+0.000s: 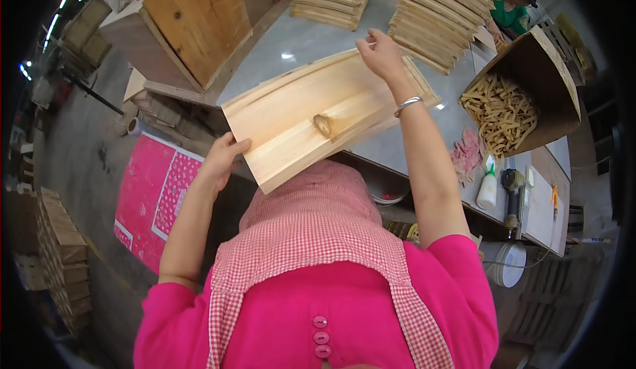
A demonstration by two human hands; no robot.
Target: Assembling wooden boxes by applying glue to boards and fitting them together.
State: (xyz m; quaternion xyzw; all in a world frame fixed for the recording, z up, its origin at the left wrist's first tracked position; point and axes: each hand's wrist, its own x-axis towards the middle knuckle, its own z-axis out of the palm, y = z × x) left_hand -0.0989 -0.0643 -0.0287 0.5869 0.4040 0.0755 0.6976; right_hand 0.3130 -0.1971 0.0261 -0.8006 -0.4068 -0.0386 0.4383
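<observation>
The grey surface (265, 57) in front of you runs under and beyond the board (285, 117), the pale wooden piece you have at its near edge. Left of the board and farther from you stands a big wooden cabinet (199, 21), and to the board's left, on your side, a bright pink sheet (142, 190) shows its patterned panel. Beyond the board are two stacks of wooden pieces, the left stack (328, 4) and the right stack (440, 18). To the board's right, a cardboard box (556, 91) leans with its mouth open toward you, full of thin wood strips (500, 110).

The board itself sits tilted in front of your apron (305, 216), its left end nearer you than its right; whether it rests on the surface cannot be told. Your left hand (222, 160) pinches the board's left end, thumb on top. Your right hand (381, 54) is over the board's far right part, fingers curled in; whether they grip anything cannot be told.

Right of the board, nearer you than the box, lie a pink cloth (467, 154), a dark hand tool (511, 197) and a white bottle (488, 187).
</observation>
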